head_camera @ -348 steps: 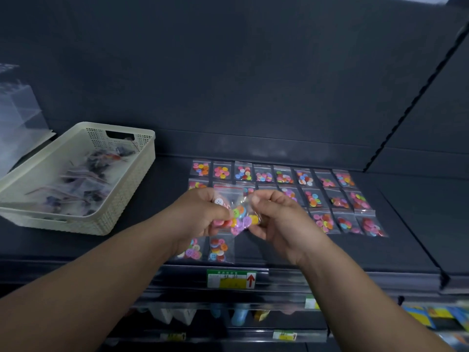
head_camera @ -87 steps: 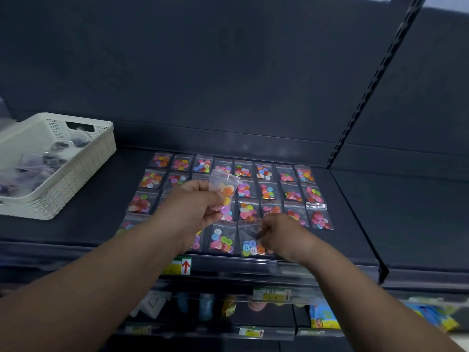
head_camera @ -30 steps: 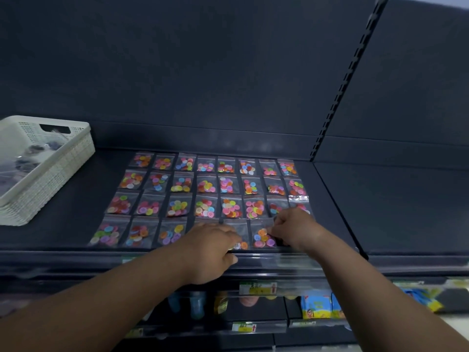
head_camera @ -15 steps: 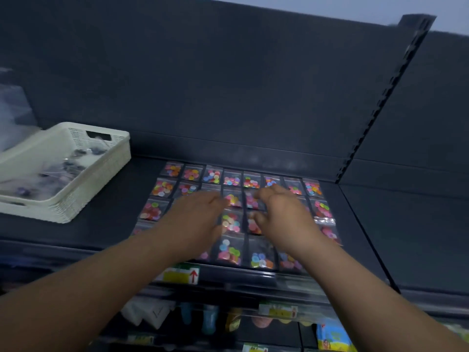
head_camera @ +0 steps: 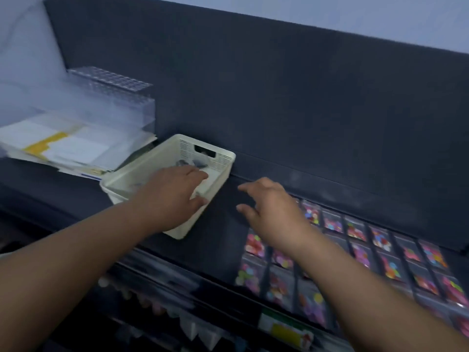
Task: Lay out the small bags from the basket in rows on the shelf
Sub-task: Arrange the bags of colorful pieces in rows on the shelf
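Observation:
A cream plastic basket stands on the dark shelf, left of the laid-out rows. My left hand reaches down into it, fingers stretched toward a few dark small bags at its far end; I see nothing gripped. My right hand hovers over the bare shelf between the basket and the rows, fingers spread and empty. Small clear bags of coloured buttons lie in several rows to the right, partly hidden by my right forearm. The picture is blurred.
A stack of papers and a clear plastic box sit left of the basket. The shelf's dark back wall rises behind. A yellow price label marks the front edge, with goods on a lower shelf.
Both hands have left the rows of bags and swung left. My left hand is now inside the basket; my right hand trails over the bare shelf. The view has turned left.

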